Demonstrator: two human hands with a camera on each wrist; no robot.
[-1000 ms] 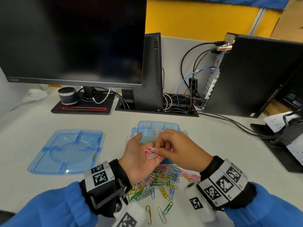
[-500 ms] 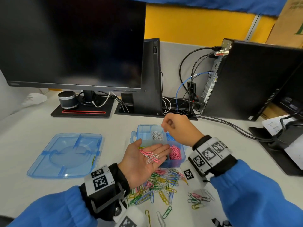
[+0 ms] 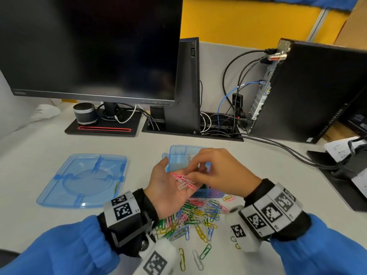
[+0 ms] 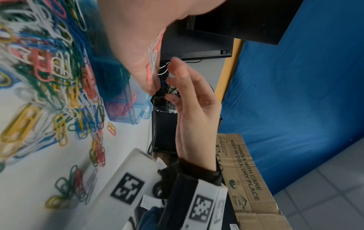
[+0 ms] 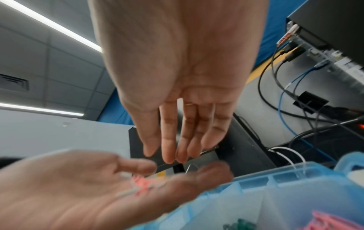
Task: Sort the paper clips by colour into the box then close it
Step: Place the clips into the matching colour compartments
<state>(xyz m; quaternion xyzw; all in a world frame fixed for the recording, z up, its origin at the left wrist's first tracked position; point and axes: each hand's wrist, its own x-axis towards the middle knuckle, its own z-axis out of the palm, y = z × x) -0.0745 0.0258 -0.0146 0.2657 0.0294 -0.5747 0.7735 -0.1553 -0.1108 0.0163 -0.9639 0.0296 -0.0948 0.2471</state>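
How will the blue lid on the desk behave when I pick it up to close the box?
The lid looks like thin clear plastic, so probably light and a little flexible, not floppy. It lies flat and wide on the desk, so it should not roll or tip; its low edge may be awkward to get fingers under. Its smooth surface may be slippery, so grip the raised rim.

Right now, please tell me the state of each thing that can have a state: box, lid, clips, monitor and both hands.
Box: open, partly filled.
Lid: off, flat on the desk left of the box.
Pile of mixed clips: unsorted, on the desk.
Pink and white clips: lying on the left palm.
Left hand: open, palm up.
Right hand: fingers reaching to the clips on the palm; grip unclear.
Monitor: screen dark.
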